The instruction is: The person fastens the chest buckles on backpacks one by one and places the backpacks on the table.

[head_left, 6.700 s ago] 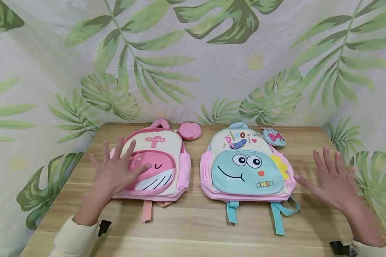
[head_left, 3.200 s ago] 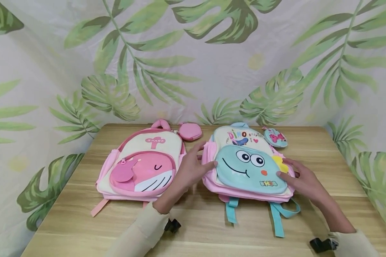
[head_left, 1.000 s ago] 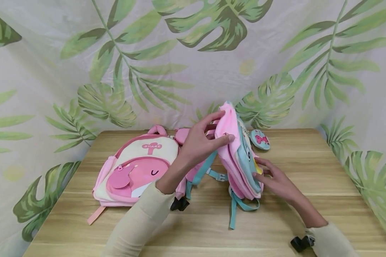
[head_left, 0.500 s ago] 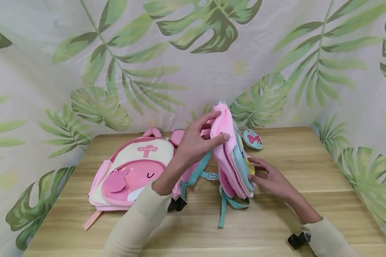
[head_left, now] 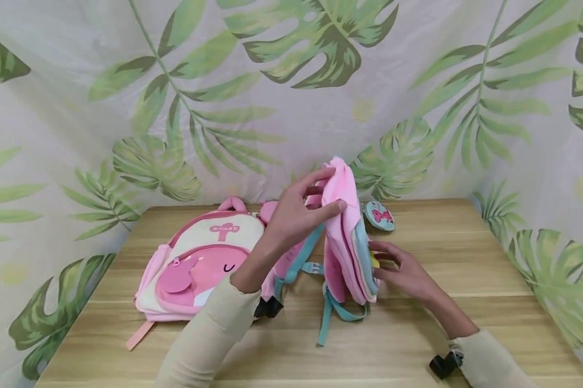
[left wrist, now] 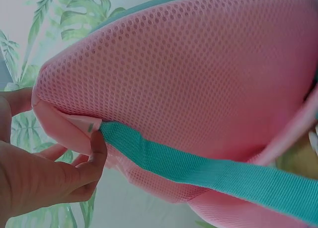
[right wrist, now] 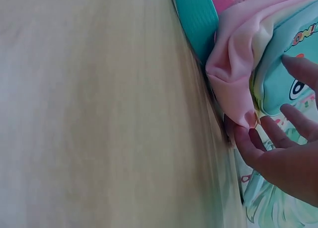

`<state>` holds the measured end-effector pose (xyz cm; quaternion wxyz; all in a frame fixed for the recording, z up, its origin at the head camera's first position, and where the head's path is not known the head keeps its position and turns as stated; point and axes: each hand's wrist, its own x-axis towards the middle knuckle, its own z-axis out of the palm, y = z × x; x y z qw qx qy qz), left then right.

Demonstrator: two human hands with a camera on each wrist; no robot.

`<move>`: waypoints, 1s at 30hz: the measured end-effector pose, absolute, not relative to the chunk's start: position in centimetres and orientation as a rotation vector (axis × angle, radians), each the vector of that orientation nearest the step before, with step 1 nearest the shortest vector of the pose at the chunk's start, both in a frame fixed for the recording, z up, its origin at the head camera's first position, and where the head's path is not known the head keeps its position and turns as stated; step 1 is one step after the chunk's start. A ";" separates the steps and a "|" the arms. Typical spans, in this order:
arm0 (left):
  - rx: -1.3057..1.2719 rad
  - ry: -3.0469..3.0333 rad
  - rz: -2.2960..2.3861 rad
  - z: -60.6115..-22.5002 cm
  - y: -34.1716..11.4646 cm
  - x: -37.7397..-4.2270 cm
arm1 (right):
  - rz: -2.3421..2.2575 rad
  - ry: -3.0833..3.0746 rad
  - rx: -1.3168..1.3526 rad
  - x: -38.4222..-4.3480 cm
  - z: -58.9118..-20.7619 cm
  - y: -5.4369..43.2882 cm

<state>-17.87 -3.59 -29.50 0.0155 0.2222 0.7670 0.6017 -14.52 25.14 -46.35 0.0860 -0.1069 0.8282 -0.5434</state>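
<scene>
My left hand [head_left: 293, 215] grips the upper side of a dinosaur backpack [head_left: 342, 186], thumb on one face and fingers on the other. The backpack stands tilted up on edge, its light blue front pocket [right wrist: 276, 84] turned right. My right hand [head_left: 408, 272] holds the lower edge, thumb toward the front pocket and fingertips at the pink side. In the left wrist view the pink mesh back panel [left wrist: 174, 84] and a teal strap [left wrist: 174, 163] show, with the left thumb at the strap's sewn end. A round dinosaur coin purse [head_left: 380, 216] hangs behind the backpack.
A pink whale backpack [head_left: 209, 269] lies flat on the wooden table [head_left: 417, 350] to the left, partly hidden by my left forearm. The teal straps with a buckle [head_left: 313, 268] trail between both bags. A leaf-print cloth [head_left: 301, 129] hangs behind the table.
Earlier both spread hands hovered; then they took the dinosaur backpack by its sides. It went from lying flat to raised on edge. Over the last second it turned slightly further; the grips stayed.
</scene>
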 end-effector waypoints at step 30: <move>0.726 2.385 1.867 -30.0 -3.5 -17.5 | -1.674 2.480 -0.438 -14.6 -39.0 25.5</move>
